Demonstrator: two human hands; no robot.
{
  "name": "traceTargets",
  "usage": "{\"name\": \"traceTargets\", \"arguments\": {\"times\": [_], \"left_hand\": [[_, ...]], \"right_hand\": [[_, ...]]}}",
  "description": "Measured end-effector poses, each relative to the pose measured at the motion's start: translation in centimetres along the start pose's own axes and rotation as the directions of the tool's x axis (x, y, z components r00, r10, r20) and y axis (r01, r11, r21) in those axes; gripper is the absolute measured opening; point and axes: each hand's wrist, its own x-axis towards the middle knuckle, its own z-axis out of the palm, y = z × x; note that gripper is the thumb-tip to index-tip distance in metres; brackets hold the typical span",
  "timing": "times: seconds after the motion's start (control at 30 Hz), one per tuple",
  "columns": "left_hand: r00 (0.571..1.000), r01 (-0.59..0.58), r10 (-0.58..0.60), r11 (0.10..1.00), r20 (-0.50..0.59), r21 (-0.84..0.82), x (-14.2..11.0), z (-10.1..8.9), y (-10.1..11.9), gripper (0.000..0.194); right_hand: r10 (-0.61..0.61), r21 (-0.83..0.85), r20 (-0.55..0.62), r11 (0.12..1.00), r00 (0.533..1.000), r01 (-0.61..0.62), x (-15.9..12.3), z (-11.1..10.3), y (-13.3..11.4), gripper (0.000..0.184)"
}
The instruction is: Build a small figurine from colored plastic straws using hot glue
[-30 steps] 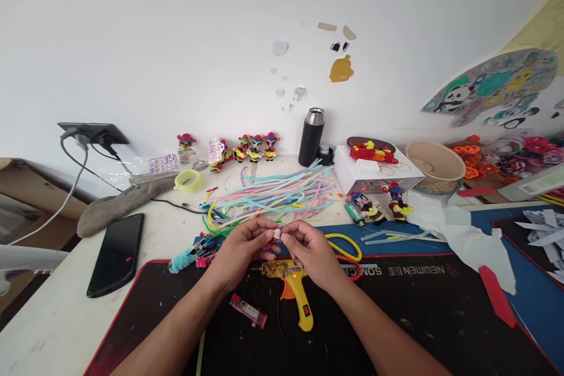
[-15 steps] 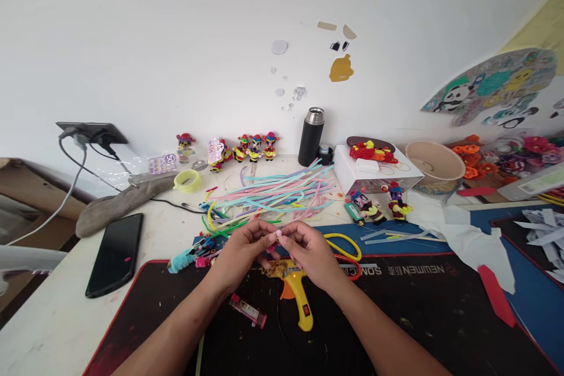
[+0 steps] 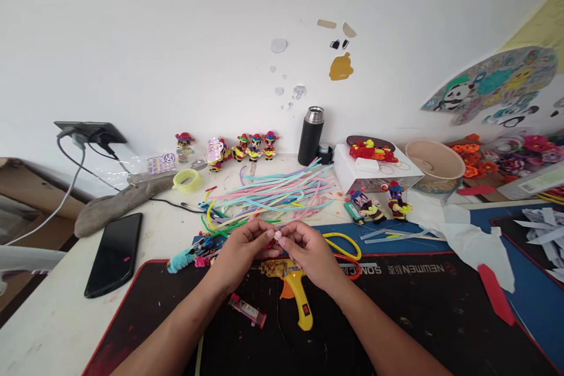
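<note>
On the black mat (image 3: 440,305) lie 1 pink lighter (image 3: 247,310) and 1 yellow glue gun (image 3: 297,291), and around its far edge my left hand (image 3: 242,249) and right hand (image 3: 312,249) pinch 1 small pink piece (image 3: 278,235) between them, neither hand nearer, its long axis too small to tell. Beyond stand 2 figures (image 3: 399,202) by the white box's (image 3: 376,176) near edge, then 1 black flask (image 3: 311,138) near the table's (image 3: 57,317) back edge.

The glue gun (image 3: 302,296) lies on the mat (image 3: 449,311), a lighter (image 3: 247,310) to its left; the phone (image 3: 113,255) rests left of the mat. Farther back, pipe cleaners (image 3: 282,191) spread before the flask (image 3: 311,140).
</note>
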Motion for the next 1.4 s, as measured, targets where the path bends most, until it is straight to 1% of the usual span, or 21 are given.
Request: {"name": "traceTargets", "arguments": {"times": [0.23,0.37,0.67,0.8,0.87,0.97,1.03,1.1,1.17,1.27,1.33,1.4], "left_hand": [[1.000,-0.005,0.006,0.998,-0.012,0.060,0.0,0.1,-0.1,0.045],[1.000,-0.019,0.019,0.997,-0.001,0.076,0.0,0.1,-0.1,0.044],[0.995,-0.099,0.099,0.992,0.004,0.081,-0.1,0.3,0.0,0.042],[0.996,-0.082,0.077,0.991,0.046,0.107,-0.3,0.3,0.4,0.042],[0.991,-0.129,0.122,0.981,0.056,0.146,-0.3,0.3,0.4,0.039],[0.972,-0.229,0.237,0.944,-0.004,0.238,-0.3,0.1,0.3,0.033],[0.947,-0.279,0.316,0.901,-0.061,0.331,-0.3,-0.1,0.2,0.026],[0.915,-0.332,0.397,0.846,-0.077,0.417,-0.4,-0.2,0.2,0.018],[0.883,-0.386,0.465,0.791,-0.057,0.474,-0.5,-0.2,0.3,0.010],[0.843,-0.455,0.538,0.711,0.001,0.537,-0.7,0.1,0.4,0.002],[0.821,-0.483,0.570,0.656,0.038,0.580,-0.8,0.2,0.4,0.004],[0.809,-0.496,0.584,0.620,0.064,0.608,-0.8,0.2,0.3,0.006]], "right_hand": [[0.013,0.019,-0.002,1.000,1.000,-0.013,0.0,0.1,0.1,0.044],[0.017,0.028,-0.002,0.999,1.000,-0.017,-0.1,0.3,0.2,0.044],[-0.008,0.078,0.006,0.997,1.000,0.007,0.0,0.3,-0.3,0.045],[-0.021,0.066,-0.014,0.998,1.000,0.021,0.1,0.0,-0.3,0.045],[-0.029,0.048,-0.023,0.998,0.999,0.030,0.1,-0.2,-0.2,0.044],[-0.025,0.053,-0.026,0.998,0.999,0.026,0.1,-0.4,-0.3,0.044],[-0.003,0.063,-0.032,0.998,0.999,0.005,0.0,-0.4,-0.5,0.046],[0.018,0.057,-0.037,0.998,0.999,-0.016,-0.1,-0.4,-0.7,0.049],[0.023,0.044,-0.031,0.999,0.999,-0.021,-0.1,-0.3,-0.8,0.051],[0.014,0.039,-0.009,0.999,1.000,-0.013,-0.2,-0.1,-0.9,0.053],[0.010,0.046,0.001,0.999,1.000,-0.010,-0.2,0.0,-0.7,0.053],[0.010,0.050,0.001,0.999,1.000,-0.010,-0.2,0.0,-0.5,0.051]]}}
